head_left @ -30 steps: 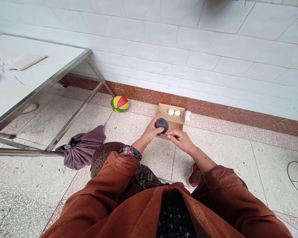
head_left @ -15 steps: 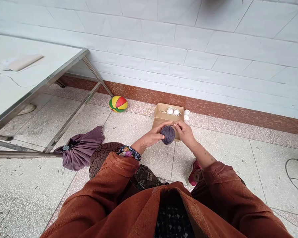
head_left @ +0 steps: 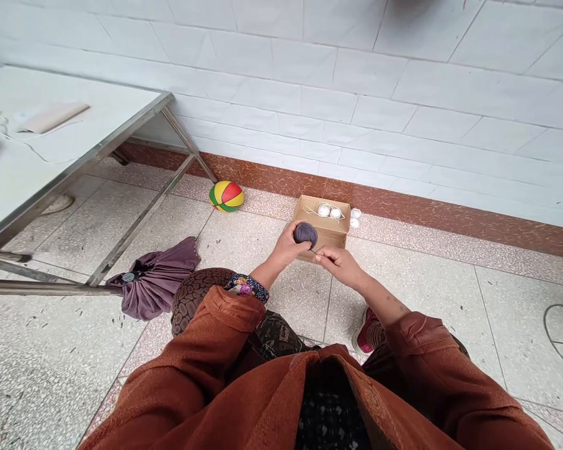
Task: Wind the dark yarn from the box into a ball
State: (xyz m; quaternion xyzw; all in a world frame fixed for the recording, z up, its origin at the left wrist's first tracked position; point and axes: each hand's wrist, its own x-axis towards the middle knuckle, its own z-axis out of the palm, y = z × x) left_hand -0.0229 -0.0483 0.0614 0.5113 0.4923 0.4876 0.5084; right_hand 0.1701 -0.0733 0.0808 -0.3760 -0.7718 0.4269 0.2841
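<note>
The right hand [head_left: 340, 264] has moved off the dark yarn ball [head_left: 305, 234], down and to the right, leaving a short strand [head_left: 313, 251] between them; the work now seems to be on the strand rather than the ball's surface. Its thumb and forefinger are pinched together on that strand. The left hand [head_left: 287, 245] curls partly closed around the ball, holding it above an open box [head_left: 329, 240]. Counted: one dark yarn ball, one box, two white balls [head_left: 324, 210] in its far part, one colourful ball [head_left: 226, 196] and one purple cloth [head_left: 159, 275].
</note>
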